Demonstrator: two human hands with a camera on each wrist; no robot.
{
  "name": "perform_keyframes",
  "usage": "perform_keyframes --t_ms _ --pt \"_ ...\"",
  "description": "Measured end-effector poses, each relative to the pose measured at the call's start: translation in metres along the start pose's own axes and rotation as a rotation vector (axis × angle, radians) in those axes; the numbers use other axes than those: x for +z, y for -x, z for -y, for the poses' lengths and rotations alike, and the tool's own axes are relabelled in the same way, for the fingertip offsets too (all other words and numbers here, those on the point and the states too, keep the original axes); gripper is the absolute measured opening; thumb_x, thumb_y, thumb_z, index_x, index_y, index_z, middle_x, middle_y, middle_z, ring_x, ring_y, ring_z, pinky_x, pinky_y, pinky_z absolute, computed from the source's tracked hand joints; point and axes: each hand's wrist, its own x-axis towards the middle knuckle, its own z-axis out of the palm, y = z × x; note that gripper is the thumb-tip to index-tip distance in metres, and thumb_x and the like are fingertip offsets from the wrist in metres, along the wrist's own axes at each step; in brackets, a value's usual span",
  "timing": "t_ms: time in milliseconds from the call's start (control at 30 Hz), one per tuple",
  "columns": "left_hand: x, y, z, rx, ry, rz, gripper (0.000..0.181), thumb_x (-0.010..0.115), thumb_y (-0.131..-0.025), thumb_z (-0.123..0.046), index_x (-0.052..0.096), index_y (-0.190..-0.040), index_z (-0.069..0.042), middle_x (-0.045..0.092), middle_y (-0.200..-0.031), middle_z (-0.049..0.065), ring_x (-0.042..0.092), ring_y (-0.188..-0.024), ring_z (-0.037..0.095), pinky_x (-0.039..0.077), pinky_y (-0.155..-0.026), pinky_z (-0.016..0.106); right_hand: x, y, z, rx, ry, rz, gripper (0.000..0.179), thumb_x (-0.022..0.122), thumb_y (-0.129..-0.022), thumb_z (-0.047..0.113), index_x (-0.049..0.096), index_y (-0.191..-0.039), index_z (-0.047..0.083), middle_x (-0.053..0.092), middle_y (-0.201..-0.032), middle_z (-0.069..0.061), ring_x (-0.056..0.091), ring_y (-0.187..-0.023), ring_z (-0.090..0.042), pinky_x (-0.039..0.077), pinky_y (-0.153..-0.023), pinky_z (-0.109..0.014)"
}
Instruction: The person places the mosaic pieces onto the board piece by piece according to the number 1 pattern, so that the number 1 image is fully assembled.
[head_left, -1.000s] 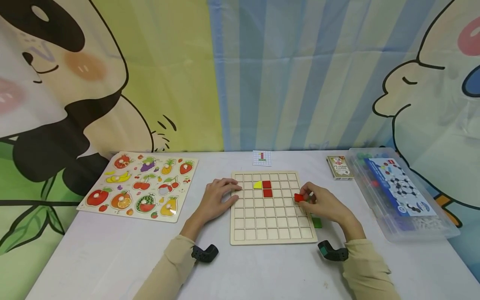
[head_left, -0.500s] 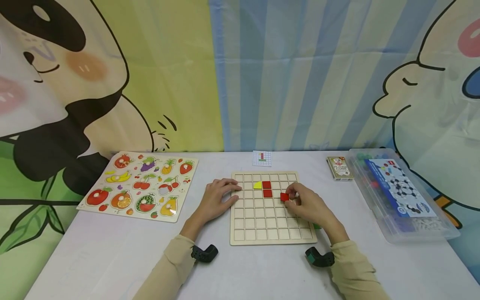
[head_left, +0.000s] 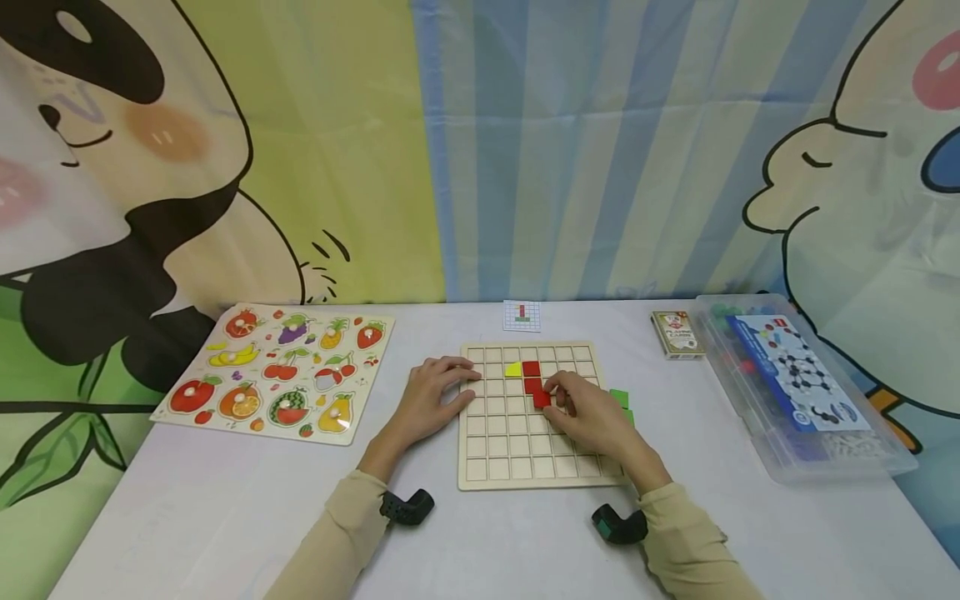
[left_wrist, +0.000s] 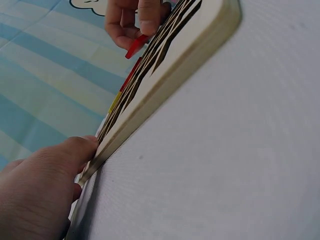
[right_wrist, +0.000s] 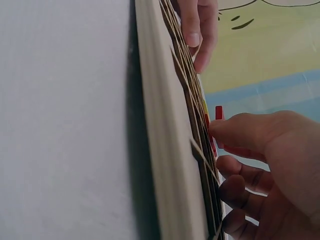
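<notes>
A wooden grid board (head_left: 498, 486) lies mid-table. My right hand (head_left: 588, 417) pinches a red square tile (head_left: 541, 400) between thumb and fingertips; the left wrist view shows this red tile (left_wrist: 135, 47) tilted, close over the grid. Just beyond it, two red tiles (head_left: 531, 368) sit in the cells one behind the other. A yellow tile (head_left: 513, 369) with a cut corner lies left of the farther one. My left hand (head_left: 431, 398) rests at the board's left edge, its fingertips touching the rim. Green tiles (head_left: 621, 398) show beside the board's right edge, partly hidden by the right hand.
A small pattern card (head_left: 522, 316) lies behind the board. The fruit puzzle board (head_left: 277, 375) is at left. A playing-card box (head_left: 678, 335) and a clear plastic case (head_left: 780, 467) stand at right. A printed curtain (head_left: 540, 150) hangs behind the table.
My right hand has carried the red tile leftward from the board's right edge to just in front of the two placed red tiles. Green tiles have come more into view. The left hand stays put.
</notes>
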Motion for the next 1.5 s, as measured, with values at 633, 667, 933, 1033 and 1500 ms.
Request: perform_keyframes --t_ms 633,667,933,1033,1500 --pt "-0.006 -0.006 0.005 0.007 0.018 0.002 0.025 0.065 -0.088 -0.03 0.067 -0.113 -0.024 0.059 -0.125 -0.004 0.051 -0.11 0.021 0.033 -0.089 0.045 0.009 -0.008 0.007 0.01 0.013 -0.038 0.023 0.07 -0.084 0.022 0.061 -0.104 0.013 0.052 -0.079 0.005 0.044 -0.066 -0.009 0.036 -0.058 -0.022" --pt "-0.006 -0.005 0.005 0.005 0.022 0.002 0.025 0.065 -0.088 -0.029 0.067 -0.113 -0.024 0.059 -0.125 -0.004 0.051 -0.11 0.021 0.033 -0.089 0.045 0.01 -0.008 0.006 0.011 0.012 -0.038 0.023 0.07 -0.084 0.022 0.061 -0.104 0.013 0.052 -0.079 0.004 0.044 -0.066 -0.008 0.036 -0.058 -0.022" --pt "0.001 -0.003 0.006 0.002 0.018 0.006 0.025 0.065 -0.089 -0.03 0.066 -0.114 -0.026 0.058 -0.125 -0.005 0.051 -0.11 0.019 0.034 -0.09 0.044 0.01 -0.005 0.005 0.037 0.025 -0.02 0.019 0.068 -0.086 0.022 0.061 -0.103 0.016 0.052 -0.078 0.005 0.045 -0.066 -0.009 0.036 -0.057 -0.023" --pt "0.002 -0.002 0.006 -0.002 0.016 0.003 0.025 0.065 -0.088 -0.03 0.067 -0.113 -0.026 0.058 -0.124 -0.005 0.051 -0.11 0.019 0.034 -0.089 0.044 0.008 -0.004 0.004 0.032 0.018 -0.008 0.018 0.066 -0.087 0.022 0.061 -0.103 0.016 0.051 -0.078 0.005 0.044 -0.066 -0.009 0.036 -0.058 -0.023" --pt "0.002 0.0 0.004 0.01 0.014 -0.008 0.025 0.066 -0.088 -0.028 0.067 -0.112 -0.025 0.059 -0.123 -0.004 0.052 -0.109 0.021 0.035 -0.089 0.046 -0.024 0.003 -0.02 0.054 -0.119 0.025 0.016 0.057 -0.094 0.02 0.063 -0.106 0.011 0.059 -0.084 0.001 0.05 -0.068 -0.012 0.042 -0.06 -0.024"
